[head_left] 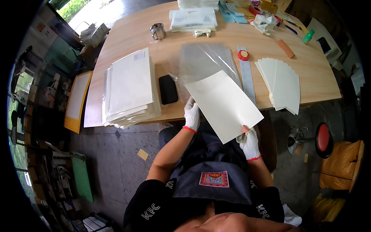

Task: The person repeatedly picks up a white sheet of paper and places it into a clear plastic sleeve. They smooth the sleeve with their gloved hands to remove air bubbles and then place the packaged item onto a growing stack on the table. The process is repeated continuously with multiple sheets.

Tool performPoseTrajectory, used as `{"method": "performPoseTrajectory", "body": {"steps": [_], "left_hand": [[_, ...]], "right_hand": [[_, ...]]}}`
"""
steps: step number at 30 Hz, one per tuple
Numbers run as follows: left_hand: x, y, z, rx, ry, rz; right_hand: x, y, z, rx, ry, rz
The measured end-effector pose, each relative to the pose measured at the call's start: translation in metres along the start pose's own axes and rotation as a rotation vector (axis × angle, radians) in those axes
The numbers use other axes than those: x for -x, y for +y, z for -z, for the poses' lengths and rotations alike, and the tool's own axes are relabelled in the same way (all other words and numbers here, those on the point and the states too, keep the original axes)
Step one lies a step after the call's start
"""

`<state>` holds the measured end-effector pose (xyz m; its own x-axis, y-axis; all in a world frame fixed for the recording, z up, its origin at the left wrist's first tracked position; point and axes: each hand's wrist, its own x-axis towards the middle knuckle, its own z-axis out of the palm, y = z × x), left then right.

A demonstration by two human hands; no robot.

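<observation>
A large white card sheet [224, 104] is tilted over the table's near edge, its far part overlapping a clear plastic bag [205, 56]. My right hand [249, 144], in a white glove with bare fingertips showing, pinches the sheet's near right edge. My gloved left hand [191, 115] is closed at the sheet's left edge, its fingertips partly hidden there. The clear film lies flat on the table, its left side blurred. Beside it, to the left, is a black phone [168, 89].
A stack of white sheets in clear sleeves [127, 87] stands left. Fanned white cards [280, 83] lie right, near a printed label strip [246, 73], a red round object [243, 55] and an orange-brown block [286, 49]. Farther back are a metal mug [157, 31] and bagged stacks [193, 19].
</observation>
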<state>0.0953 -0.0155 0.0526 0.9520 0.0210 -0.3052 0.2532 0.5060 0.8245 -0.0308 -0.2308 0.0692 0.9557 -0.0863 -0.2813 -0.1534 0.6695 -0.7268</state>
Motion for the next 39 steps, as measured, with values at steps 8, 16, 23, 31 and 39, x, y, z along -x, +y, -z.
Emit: {"method": "performPoseTrajectory", "body": {"steps": [8,16,23,31,39], "left_hand": [[0.04,-0.002,0.012,-0.371,-0.247,0.069],[0.079,-0.029,0.045,-0.477,-0.468,0.306],[0.071,-0.018,0.076,-0.356,-0.27,0.409],[0.076,0.0,0.084,-0.394,-0.125,0.251],[0.072,0.008,0.096,-0.385,-0.127,0.282]], "right_hand": [[-0.02,-0.021,-0.004,0.096,0.048,-0.137],[-0.023,0.033,-0.005,-0.188,0.066,-0.123],[-0.005,0.042,-0.039,0.177,-0.205,-0.212],[-0.077,0.015,-0.077,1.84,-0.431,0.906],[-0.094,0.016,-0.074,1.923,-0.464,0.837]]}}
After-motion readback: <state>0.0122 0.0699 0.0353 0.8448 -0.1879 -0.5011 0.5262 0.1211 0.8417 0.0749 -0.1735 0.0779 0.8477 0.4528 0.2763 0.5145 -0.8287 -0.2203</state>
